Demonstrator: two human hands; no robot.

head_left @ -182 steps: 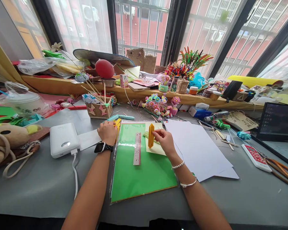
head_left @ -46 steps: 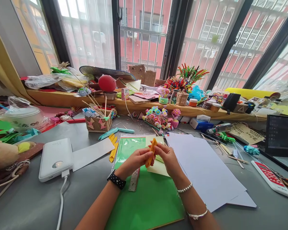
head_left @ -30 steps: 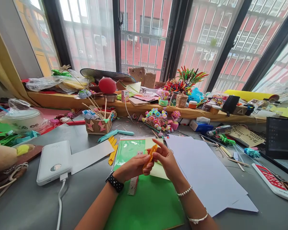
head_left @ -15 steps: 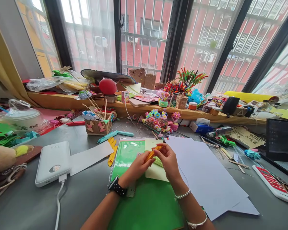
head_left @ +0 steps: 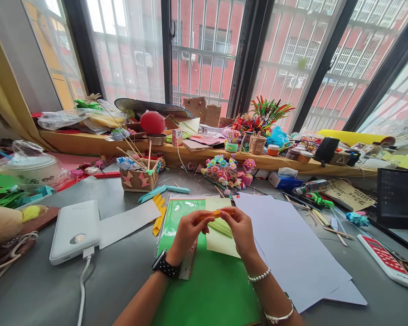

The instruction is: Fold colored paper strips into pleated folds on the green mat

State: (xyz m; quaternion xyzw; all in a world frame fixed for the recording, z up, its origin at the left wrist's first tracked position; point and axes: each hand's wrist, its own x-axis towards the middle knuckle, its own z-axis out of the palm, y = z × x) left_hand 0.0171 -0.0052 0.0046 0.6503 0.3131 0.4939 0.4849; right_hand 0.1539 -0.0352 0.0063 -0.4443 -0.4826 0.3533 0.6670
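Between my two hands is a narrow folded strip of orange-yellow paper (head_left: 213,214), mostly covered by fingers. My left hand (head_left: 189,228) pinches its left end, and my right hand (head_left: 238,228) pinches the right end. Below them, pale green folded strips (head_left: 221,227) lie on a light yellow sheet (head_left: 221,246). Under the wrists is a green folder (head_left: 211,290), with a ruler (head_left: 187,265) partly hidden by my left hand. More folded yellow paper strips (head_left: 159,215) rest to the left of the folder.
A white power bank (head_left: 76,231) with a cable stands left, beside a grey-white paper strip (head_left: 131,224). White sheets (head_left: 289,249) spread to the right, with a red-and-white calculator (head_left: 389,260) beyond. Behind are a cardboard box of sticks (head_left: 139,179) and crocheted flowers (head_left: 224,170).
Both hands have turned the orange-yellow strip from slanted to nearly level. My left hand has shifted left and tilted more upright, uncovering more of the ruler and green strips.
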